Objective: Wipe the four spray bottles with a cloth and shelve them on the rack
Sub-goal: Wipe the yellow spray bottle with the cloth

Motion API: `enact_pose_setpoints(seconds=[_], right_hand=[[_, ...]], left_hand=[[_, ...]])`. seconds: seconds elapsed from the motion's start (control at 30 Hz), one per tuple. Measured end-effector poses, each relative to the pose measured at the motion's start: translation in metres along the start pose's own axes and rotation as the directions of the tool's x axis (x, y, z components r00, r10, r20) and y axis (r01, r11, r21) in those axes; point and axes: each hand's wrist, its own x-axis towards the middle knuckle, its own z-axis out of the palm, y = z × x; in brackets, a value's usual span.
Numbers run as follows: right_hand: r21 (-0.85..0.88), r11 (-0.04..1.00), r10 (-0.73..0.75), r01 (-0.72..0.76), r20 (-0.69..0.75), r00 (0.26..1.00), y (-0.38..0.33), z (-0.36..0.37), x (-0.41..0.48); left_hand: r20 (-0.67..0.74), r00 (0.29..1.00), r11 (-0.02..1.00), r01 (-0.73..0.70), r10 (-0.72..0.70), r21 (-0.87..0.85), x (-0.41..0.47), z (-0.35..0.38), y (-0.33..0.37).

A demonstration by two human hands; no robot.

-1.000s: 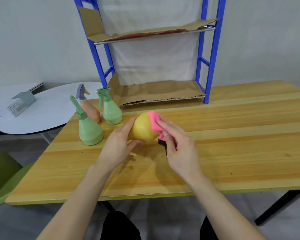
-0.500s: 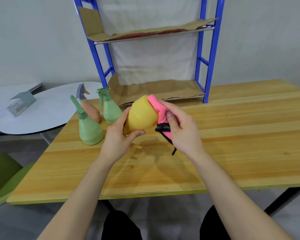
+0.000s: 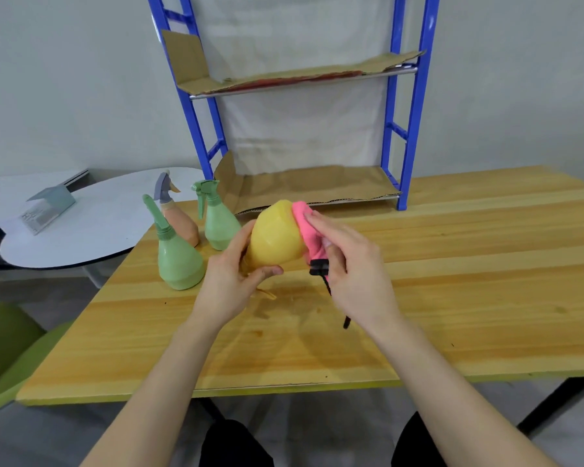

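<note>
Up close, glossy yellow spray bottle (image 3: 275,235) gripped by left hand (image 3: 230,284), right hand (image 3: 354,267) pinching pink cloth (image 3: 309,235)

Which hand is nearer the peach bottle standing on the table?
Left. The left hand holds the yellow bottle just right of the peach bottle; the right hand, pressing the cloth, is beyond the yellow bottle, farther right.

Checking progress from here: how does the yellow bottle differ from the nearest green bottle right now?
The yellow bottle is held off the table in the left hand, tipped with its base toward the camera; the green bottle stands upright on the table, untouched. The right hand presses a pink cloth against the yellow one; nothing touches the green. Both have rounded, wide-bottomed bodies, and neither is on the rack.
</note>
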Motion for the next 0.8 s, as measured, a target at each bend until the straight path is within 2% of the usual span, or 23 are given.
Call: enact_pose_setpoints(seconds=[0.07, 0.13, 0.17, 0.23, 0.33, 0.37, 0.43, 0.53, 0.6, 0.67, 0.73, 0.8], right_hand=[[-0.039, 0.985, -0.166, 0.168, 0.039, 0.985, -0.003, 0.002, -0.004], [-0.061, 0.970, -0.231, 0.234, 0.051, 0.972, 0.000, 0.003, 0.006], [-0.045, 0.980, -0.190, 0.192, 0.035, 0.981, 0.002, 0.003, 0.011], [-0.031, 1.000, -0.006, 0.007, 0.010, 1.000, 0.012, 0.002, 0.017], [-0.230, 0.941, 0.279, -0.249, 0.110, 0.954, 0.038, -0.006, 0.008], [-0.264, 0.921, 0.330, -0.288, 0.133, 0.935, 0.045, -0.010, 0.002], [-0.277, 0.900, 0.372, -0.336, 0.087, 0.924, 0.050, -0.020, -0.008], [-0.317, 0.911, 0.269, -0.263, -0.024, 0.963, 0.058, -0.030, -0.016], [-0.436, 0.883, 0.203, -0.176, 0.015, 0.979, 0.069, -0.033, -0.018], [-0.531, 0.838, 0.220, -0.128, 0.113, 0.969, 0.083, -0.033, -0.021], [-0.599, 0.792, 0.304, -0.118, 0.219, 0.927, 0.093, -0.033, -0.026], [-0.625, 0.766, 0.375, -0.150, 0.245, 0.894, 0.099, -0.033, -0.031]], left_hand=[[0.039, 0.999, 1.000, -0.018, 0.018, 0.008, 0.001, 0.001, 0.001], [0.034, 0.999, 1.000, -0.025, 0.026, -0.004, -0.001, 0.004, 0.006], [0.015, 1.000, 1.000, -0.027, 0.027, 0.011, -0.001, 0.005, 0.008], [-0.005, 0.998, 0.995, -0.058, 0.059, 0.085, 0.000, 0.002, 0.009], [0.058, 0.992, 0.940, -0.122, 0.109, 0.319, 0.003, -0.003, 0.006], [0.106, 0.986, 0.884, -0.162, 0.128, 0.439, 0.008, -0.005, 0.005], [0.231, 0.957, 0.708, -0.285, 0.174, 0.646, 0.019, -0.008, 0.005], [0.412, 0.868, 0.444, -0.497, 0.278, 0.746, 0.033, 0.001, 0.018], [0.518, 0.800, 0.288, -0.595, 0.302, 0.750, 0.039, 0.013, 0.029], [0.607, 0.718, 0.205, -0.687, 0.340, 0.697, 0.040, 0.027, 0.037], [0.647, 0.637, 0.161, -0.753, 0.418, 0.638, 0.041, 0.035, 0.045], [0.684, 0.576, 0.125, -0.798, 0.448, 0.590, 0.043, 0.041, 0.049]])
